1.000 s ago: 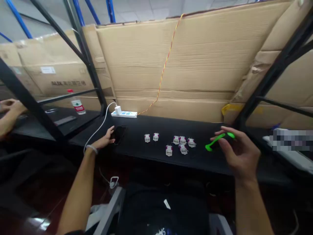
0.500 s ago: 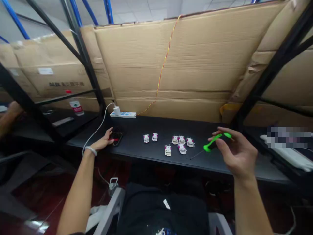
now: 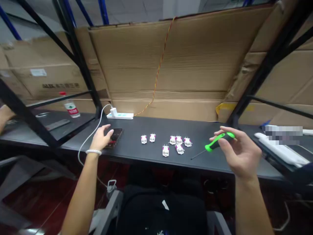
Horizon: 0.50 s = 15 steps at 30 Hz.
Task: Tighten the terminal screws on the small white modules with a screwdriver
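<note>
Evidently the right hand [image 3: 241, 151] is clamped on a green-and-black screwdriver [image 3: 216, 141], its thumb and fingers closed around the handle. The screwdriver is held over the right part of the black table [image 3: 137, 151], its thin shaft slanting left and toward the near edge. The left hand [image 3: 100, 138], with a pale bracelet [image 3: 93, 152] at the wrist, has its thumb and fingers apart, at the left side of a dark phone [image 3: 116, 135]; whether they press on it, I cannot tell. The phone lies flat on the left part of the table.

Between the hands lie seven small white-and-purple parts [image 3: 165, 150]: two side by side on the left, and five in a looser group on the right, three in the far row and two nearer. Behind the phone, by the cardboard [image 3: 195, 65], sits a white power strip [image 3: 125, 116] with a white plug [image 3: 113, 112] in it; a white cable [image 3: 86, 141] curves down from the plug, left of the left hand. A twisted red-and-yellow wire [image 3: 159, 63] runs down the cardboard to the strip's right end. Beyond the black frame [image 3: 79, 54] on the left stands a red-capped bottle [image 3: 71, 106], and farther left, another person's hand [image 3: 5, 114] shows.
</note>
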Each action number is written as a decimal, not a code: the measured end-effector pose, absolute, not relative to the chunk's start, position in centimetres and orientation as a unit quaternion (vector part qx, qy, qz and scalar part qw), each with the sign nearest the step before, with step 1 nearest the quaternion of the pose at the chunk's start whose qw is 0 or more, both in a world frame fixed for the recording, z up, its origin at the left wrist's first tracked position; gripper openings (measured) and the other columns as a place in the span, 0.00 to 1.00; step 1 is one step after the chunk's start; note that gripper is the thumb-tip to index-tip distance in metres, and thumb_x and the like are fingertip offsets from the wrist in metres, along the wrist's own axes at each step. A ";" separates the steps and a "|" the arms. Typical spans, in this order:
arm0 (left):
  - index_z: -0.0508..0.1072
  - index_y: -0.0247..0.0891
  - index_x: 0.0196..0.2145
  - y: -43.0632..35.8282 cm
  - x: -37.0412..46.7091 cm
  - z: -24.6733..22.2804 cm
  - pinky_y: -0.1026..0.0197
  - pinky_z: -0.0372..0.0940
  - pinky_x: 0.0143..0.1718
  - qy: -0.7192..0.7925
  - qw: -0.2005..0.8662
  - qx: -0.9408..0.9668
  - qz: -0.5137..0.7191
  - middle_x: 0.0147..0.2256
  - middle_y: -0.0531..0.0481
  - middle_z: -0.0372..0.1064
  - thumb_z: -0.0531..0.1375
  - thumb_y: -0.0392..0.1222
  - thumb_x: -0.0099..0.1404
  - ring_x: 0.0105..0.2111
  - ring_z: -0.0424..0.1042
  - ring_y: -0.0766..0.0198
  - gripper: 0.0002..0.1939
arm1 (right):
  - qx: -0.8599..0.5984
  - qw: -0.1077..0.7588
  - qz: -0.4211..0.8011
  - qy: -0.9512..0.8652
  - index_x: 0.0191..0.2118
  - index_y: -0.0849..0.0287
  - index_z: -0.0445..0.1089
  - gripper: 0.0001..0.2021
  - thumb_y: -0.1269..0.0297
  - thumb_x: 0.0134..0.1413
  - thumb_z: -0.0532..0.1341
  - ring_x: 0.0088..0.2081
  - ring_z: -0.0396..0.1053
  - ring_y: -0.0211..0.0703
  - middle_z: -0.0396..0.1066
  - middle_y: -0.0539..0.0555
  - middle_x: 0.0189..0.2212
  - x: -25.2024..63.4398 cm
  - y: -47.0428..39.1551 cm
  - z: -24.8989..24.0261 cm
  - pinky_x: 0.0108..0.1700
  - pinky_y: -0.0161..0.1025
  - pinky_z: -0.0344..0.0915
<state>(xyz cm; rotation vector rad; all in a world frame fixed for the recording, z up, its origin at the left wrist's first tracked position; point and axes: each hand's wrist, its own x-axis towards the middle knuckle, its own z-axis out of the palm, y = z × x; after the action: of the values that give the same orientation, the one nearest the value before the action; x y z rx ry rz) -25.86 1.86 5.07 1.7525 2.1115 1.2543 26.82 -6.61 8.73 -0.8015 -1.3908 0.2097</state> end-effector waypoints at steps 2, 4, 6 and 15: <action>0.78 0.36 0.52 1.8 -22.3 6.4 0.48 0.68 0.64 0.653 0.018 0.625 0.427 0.54 0.41 0.77 0.59 0.51 0.68 0.55 0.75 0.47 0.22 | -0.358 0.692 0.091 -0.620 0.53 0.53 0.78 0.16 0.62 0.60 0.71 0.34 0.81 0.45 0.78 0.53 0.40 27.1 -6.6 8.7 0.39 0.44 0.80; 0.82 0.38 0.46 1.8 -17.8 7.6 0.53 0.72 0.56 0.591 0.026 0.684 0.426 0.46 0.45 0.81 0.59 0.49 0.69 0.46 0.78 0.52 0.16 | -0.351 0.694 0.093 -0.622 0.54 0.53 0.78 0.16 0.63 0.61 0.71 0.34 0.81 0.45 0.78 0.53 0.40 27.2 -6.6 8.7 0.39 0.44 0.80; 0.83 0.38 0.42 2.1 -12.8 8.2 0.55 0.73 0.52 0.518 0.041 0.755 0.399 0.42 0.45 0.82 0.59 0.45 0.70 0.41 0.78 0.55 0.14 | -0.343 0.697 0.097 -0.623 0.54 0.53 0.78 0.15 0.64 0.61 0.71 0.34 0.81 0.45 0.78 0.53 0.40 27.2 -6.6 8.7 0.39 0.44 0.80; 0.87 0.39 0.37 7.3 0.5 5.7 0.57 0.73 0.48 0.515 0.122 0.841 0.115 0.37 0.42 0.84 0.68 0.36 0.63 0.40 0.82 0.53 0.07 | -0.340 0.697 0.082 -0.626 0.54 0.53 0.78 0.15 0.65 0.62 0.70 0.34 0.81 0.44 0.78 0.53 0.40 27.5 -7.3 9.2 0.39 0.43 0.79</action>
<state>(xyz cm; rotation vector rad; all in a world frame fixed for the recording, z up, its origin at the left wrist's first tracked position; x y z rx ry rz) 0.46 7.26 5.74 2.4529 1.5031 0.3349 27.49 -7.28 9.21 -0.7579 -1.3969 0.1837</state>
